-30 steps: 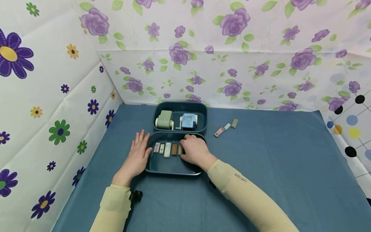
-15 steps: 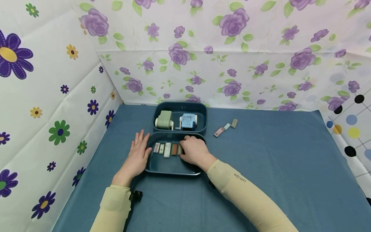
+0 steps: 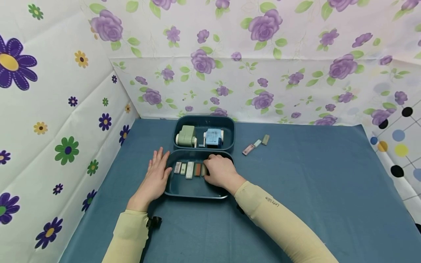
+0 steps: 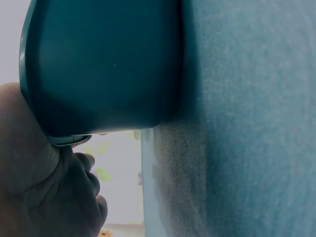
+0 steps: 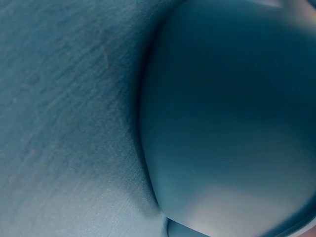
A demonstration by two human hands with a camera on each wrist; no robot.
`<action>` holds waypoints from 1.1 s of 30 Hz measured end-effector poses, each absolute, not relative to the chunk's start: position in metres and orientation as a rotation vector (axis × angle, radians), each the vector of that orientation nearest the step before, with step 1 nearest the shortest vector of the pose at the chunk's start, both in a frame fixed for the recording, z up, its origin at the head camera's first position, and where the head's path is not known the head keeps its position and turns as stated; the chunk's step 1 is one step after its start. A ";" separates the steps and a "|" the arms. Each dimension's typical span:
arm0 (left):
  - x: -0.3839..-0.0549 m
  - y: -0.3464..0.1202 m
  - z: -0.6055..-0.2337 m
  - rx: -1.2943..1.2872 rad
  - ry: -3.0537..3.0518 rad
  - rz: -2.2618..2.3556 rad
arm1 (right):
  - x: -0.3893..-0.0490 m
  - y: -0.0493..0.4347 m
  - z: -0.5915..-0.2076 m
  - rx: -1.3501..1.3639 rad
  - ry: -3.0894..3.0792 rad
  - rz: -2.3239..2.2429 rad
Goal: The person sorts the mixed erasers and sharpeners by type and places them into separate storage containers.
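Observation:
My left hand (image 3: 154, 179) lies against the left rim of the near dark teal tray (image 3: 197, 191), fingers straight and thumb at the rim. Its thumb and fingertips also show beside the tray's wall in the left wrist view. Inside the tray my right hand (image 3: 221, 171), fingers curled, pinches a greyish-tan eraser (image 3: 204, 170), mostly hidden by the hand. To its left in a row lie an orange-brown eraser (image 3: 197, 169), a long whitish eraser (image 3: 189, 170), a pale green eraser (image 3: 183, 168) and a pinkish-white eraser (image 3: 178, 167). The right wrist view shows mainly the tray's outer wall (image 5: 222, 123).
Behind stands a second teal tray (image 3: 204, 119) holding a green crank pencil sharpener (image 3: 187, 135) and a blue one (image 3: 214, 137). On the blue cloth to the right lie a pink eraser (image 3: 248, 149), a light blue eraser (image 3: 258, 143) and an olive eraser (image 3: 265, 140). Flowered sheets (image 3: 230, 80) border the table.

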State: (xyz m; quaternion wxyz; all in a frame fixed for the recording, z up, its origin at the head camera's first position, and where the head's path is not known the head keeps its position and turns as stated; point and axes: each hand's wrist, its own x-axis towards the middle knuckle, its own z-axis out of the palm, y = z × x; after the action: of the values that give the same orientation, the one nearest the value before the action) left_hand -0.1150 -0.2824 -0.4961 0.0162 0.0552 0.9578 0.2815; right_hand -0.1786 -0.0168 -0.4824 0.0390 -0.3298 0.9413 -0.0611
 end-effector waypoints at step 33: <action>-0.115 -0.282 -0.498 0.179 2.990 0.889 | -0.174 -0.002 -0.463 -0.943 2.880 -0.320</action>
State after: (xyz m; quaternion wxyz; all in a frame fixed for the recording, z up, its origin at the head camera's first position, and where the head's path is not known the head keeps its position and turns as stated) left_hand -0.1146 -0.2818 -0.4980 0.0088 0.0573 0.9569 0.2845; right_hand -0.1740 -0.0022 -0.4632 0.0470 -0.3089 0.9441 -0.1050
